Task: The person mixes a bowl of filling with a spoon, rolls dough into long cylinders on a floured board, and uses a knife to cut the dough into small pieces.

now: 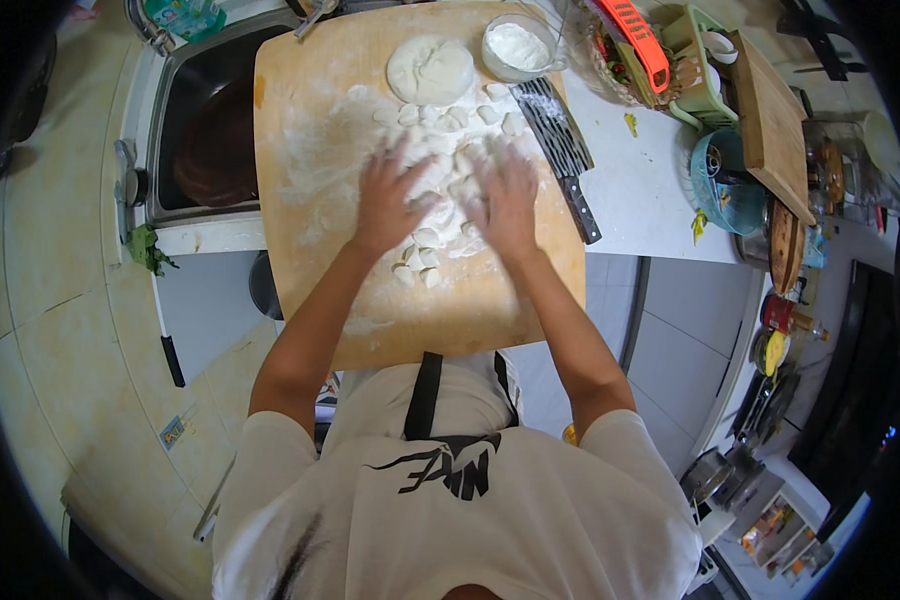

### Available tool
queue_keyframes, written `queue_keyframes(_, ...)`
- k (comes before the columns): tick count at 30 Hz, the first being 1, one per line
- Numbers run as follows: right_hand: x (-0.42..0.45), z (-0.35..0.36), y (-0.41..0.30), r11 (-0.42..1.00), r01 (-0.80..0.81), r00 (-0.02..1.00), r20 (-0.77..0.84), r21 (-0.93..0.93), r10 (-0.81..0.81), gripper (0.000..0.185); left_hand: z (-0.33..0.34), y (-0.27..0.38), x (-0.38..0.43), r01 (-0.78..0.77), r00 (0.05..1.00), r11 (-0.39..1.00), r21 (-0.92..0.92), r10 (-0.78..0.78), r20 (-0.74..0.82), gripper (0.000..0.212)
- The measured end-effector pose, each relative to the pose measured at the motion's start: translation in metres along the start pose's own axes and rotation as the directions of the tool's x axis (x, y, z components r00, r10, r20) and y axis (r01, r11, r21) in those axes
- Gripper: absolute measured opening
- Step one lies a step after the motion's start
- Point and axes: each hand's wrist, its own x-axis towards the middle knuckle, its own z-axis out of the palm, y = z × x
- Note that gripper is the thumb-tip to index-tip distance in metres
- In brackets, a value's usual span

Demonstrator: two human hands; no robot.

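Both my hands are spread over small dough pieces (429,237) on a floured wooden board (307,270), fingers blurred. My left hand (390,196) is at the left of the pieces, my right hand (506,196) at the right; both seem to touch dough or flour, and neither grips anything plain to see. Several pieces lie beyond the fingers and several nearer me; some are hidden under the hands. A large round of dough (430,70) rests at the board's far side, beside a glass bowl of flour (517,49). A floured cleaver (555,127) lies along the right edge, its handle towards me.
A sink (166,142) with a dark round vessel is at the left, partly under the board. On the white counter (630,195) at the right stand a basket, a green rack, a blue basin (729,184) and an upright wooden cutting board (772,124). The board overhangs the counter's front edge.
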Motion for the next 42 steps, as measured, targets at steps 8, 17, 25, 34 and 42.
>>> queue_keyframes(8, 0.079, 0.029, -0.001, 0.998, -0.047, 0.992, 0.119, 0.033, 0.042, 0.053, -0.015, -0.018, -0.022, -0.026, 0.999, 0.997, -0.074, 0.029, 0.042, 0.038)
queue_keyframes(17, -0.062, -0.018, -0.022, 0.984, 0.114, 0.94, 0.334, -0.14, -0.061, 0.062, -0.048, 0.017, -0.098, 0.007, 0.982, 0.998, -0.063, 0.005, 0.191, 0.063)
queue_keyframes(25, 0.032, 0.04, -0.009, 0.965, -0.154, 0.986, 0.029, -0.211, 0.164, 0.062, -0.009, -0.012, -0.014, 0.139, 0.99, 0.971, 0.194, -0.13, -0.061, 0.061)
queue_keyframes(34, -0.04, 0.013, -0.076, 0.989, 0.109, 0.945, 0.319, -0.099, -0.072, 0.053, -0.015, -0.035, 0.004, 0.106, 0.994, 0.994, -0.003, -0.106, 0.034, 0.04)
queue_keyframes(42, 0.024, 0.025, -0.007, 0.979, -0.13, 0.99, 0.027, -0.159, 0.136, 0.06, -0.043, 0.005, -0.071, -0.215, 0.908, 0.971, -0.104, 0.238, 0.345, 0.048)
